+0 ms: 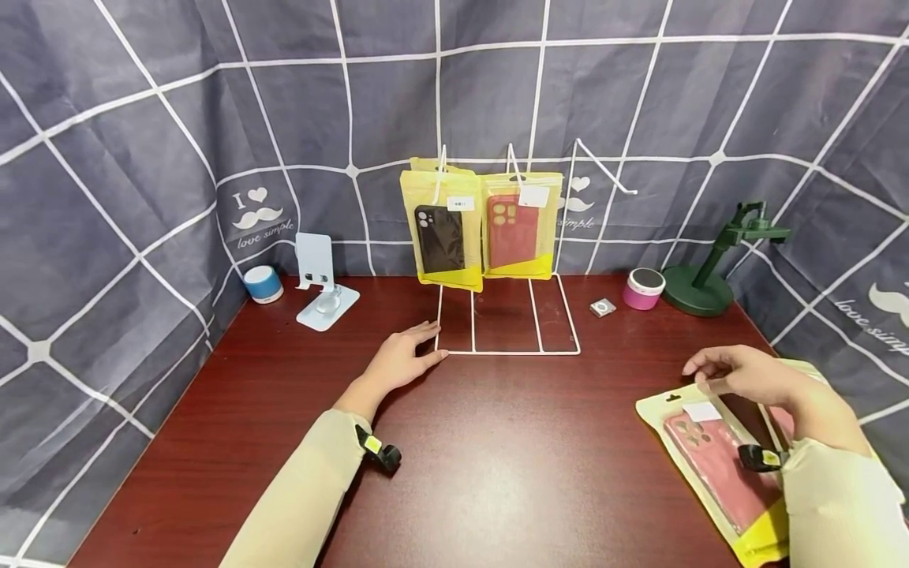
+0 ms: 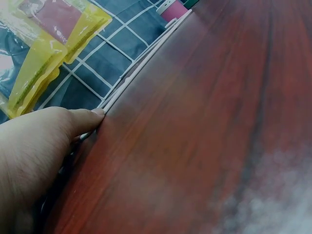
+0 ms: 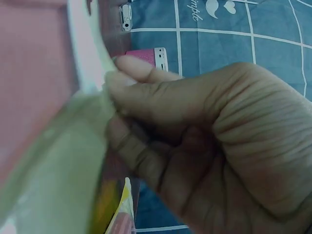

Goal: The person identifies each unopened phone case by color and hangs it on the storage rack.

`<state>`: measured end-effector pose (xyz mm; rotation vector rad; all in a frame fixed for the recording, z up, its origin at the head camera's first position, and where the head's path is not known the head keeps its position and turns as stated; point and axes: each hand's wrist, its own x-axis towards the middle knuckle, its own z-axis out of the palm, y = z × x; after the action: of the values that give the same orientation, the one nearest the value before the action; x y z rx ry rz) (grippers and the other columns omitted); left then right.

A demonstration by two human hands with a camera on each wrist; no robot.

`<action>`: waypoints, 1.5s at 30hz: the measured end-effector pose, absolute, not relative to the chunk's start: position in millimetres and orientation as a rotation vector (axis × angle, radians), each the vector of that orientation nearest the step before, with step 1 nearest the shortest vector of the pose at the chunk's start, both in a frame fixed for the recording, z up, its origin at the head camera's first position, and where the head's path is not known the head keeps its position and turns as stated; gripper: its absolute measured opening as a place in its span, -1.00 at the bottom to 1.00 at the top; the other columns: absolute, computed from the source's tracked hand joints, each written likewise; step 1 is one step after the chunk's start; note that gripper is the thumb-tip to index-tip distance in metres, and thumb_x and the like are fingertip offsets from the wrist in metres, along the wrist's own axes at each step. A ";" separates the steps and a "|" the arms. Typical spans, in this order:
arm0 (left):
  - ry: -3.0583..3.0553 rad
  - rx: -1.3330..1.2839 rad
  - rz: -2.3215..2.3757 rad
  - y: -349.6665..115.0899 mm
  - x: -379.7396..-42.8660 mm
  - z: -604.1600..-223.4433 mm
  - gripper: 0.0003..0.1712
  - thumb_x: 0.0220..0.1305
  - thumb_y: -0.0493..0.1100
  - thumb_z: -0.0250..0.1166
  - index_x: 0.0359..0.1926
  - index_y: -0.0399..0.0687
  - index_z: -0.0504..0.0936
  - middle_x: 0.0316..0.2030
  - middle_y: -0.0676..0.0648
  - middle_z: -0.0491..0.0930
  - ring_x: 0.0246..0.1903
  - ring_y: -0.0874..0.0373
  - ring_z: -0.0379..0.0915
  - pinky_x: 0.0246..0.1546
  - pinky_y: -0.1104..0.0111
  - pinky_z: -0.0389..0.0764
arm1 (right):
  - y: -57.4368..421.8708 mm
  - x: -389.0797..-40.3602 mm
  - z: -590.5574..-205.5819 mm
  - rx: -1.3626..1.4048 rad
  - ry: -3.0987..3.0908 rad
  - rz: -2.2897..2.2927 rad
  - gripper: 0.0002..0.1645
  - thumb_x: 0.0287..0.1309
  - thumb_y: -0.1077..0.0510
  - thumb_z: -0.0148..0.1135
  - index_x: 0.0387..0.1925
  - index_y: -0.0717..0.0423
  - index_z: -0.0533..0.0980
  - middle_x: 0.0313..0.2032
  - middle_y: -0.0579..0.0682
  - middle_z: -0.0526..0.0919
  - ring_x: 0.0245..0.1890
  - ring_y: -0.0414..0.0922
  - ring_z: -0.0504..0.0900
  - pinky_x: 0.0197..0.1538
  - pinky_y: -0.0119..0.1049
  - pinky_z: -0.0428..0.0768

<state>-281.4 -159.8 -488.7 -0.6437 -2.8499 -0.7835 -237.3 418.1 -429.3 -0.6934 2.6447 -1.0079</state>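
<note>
My right hand (image 1: 763,383) pinches the edge of a clear and yellow bag holding a red phone case (image 1: 720,465), at the table's right. In the right wrist view, the thumb and fingers (image 3: 146,100) meet at the bag's edge, which is blurred. Another bagged case (image 1: 802,367) lies partly hidden beneath that hand and sleeve. My left hand (image 1: 401,359) rests at the front left corner of a white wire display rack (image 1: 518,353), its fingers fairly straight. From the left wrist view, the thumb (image 2: 87,121) touches the rack's wire. Bags with a black case (image 1: 440,241) and a red case (image 1: 513,233) hang on two hooks.
The rack's right hook (image 1: 607,167) holds nothing. Behind on the left stand a blue speaker (image 1: 263,285) and a pale phone stand (image 1: 327,304). A small silver player (image 1: 603,308), a pink speaker (image 1: 643,289) and a green stand (image 1: 699,290) are at the back right.
</note>
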 end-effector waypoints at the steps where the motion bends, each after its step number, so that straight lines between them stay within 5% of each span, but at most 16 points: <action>1: -2.852 -0.640 -0.787 -159.9 -281.3 -488.8 -0.25 0.34 0.27 0.26 0.41 0.00 0.46 0.40 -0.06 0.37 0.42 0.07 0.24 0.39 0.11 0.29 | 415.8 -237.1 -428.5 -0.679 2.684 -1.019 -0.79 0.21 0.36 0.33 -0.10 0.29 0.60 -0.34 0.01 0.67 -0.35 -0.23 0.57 -0.29 -0.48 0.52; 12: -2.859 -0.627 -0.783 -159.7 -281.0 -488.4 -0.24 0.35 0.28 0.26 0.42 0.01 0.45 0.41 -0.05 0.36 0.43 0.08 0.22 0.40 0.11 0.27 | 394.4 -244.6 -431.7 -0.480 2.971 -1.040 -0.85 0.37 0.20 0.24 -0.08 0.12 0.62 -0.26 0.02 0.69 -0.34 -0.18 0.58 -0.29 -0.46 0.53; 21: -2.860 -0.641 -0.782 -158.1 -279.3 -484.4 -0.25 0.35 0.27 0.25 0.42 -0.01 0.45 0.41 -0.08 0.36 0.42 0.07 0.23 0.40 0.09 0.26 | 396.6 -245.5 -442.4 -0.511 2.564 -1.128 -0.53 0.20 0.15 0.41 0.09 0.26 0.51 -0.14 0.11 0.67 -0.21 -0.15 0.62 -0.20 -0.36 0.60; 32: -2.860 -0.636 -0.765 -158.9 -279.9 -488.1 -0.25 0.35 0.27 0.25 0.42 0.00 0.45 0.41 -0.06 0.37 0.42 0.08 0.23 0.39 0.09 0.28 | 390.8 -246.6 -441.6 -0.566 2.652 -1.044 -0.89 0.30 0.16 0.32 -0.17 0.07 0.64 -0.42 -0.02 0.64 -0.38 -0.10 0.57 -0.30 -0.35 0.52; 45: -2.871 -0.631 -0.779 -158.0 -279.6 -486.8 -0.24 0.35 0.28 0.25 0.42 0.01 0.44 0.42 -0.06 0.36 0.43 0.07 0.21 0.40 0.10 0.27 | 370.5 -246.3 -429.5 -0.106 2.893 -1.281 -0.42 0.21 -0.22 0.37 0.02 0.16 0.69 -0.31 -0.12 0.78 -0.32 -0.26 0.66 -0.26 -0.41 0.62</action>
<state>-279.6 -158.0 -486.8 -0.6312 -2.8708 -0.7793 -246.3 370.5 -429.5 -0.1065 2.8932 -1.2815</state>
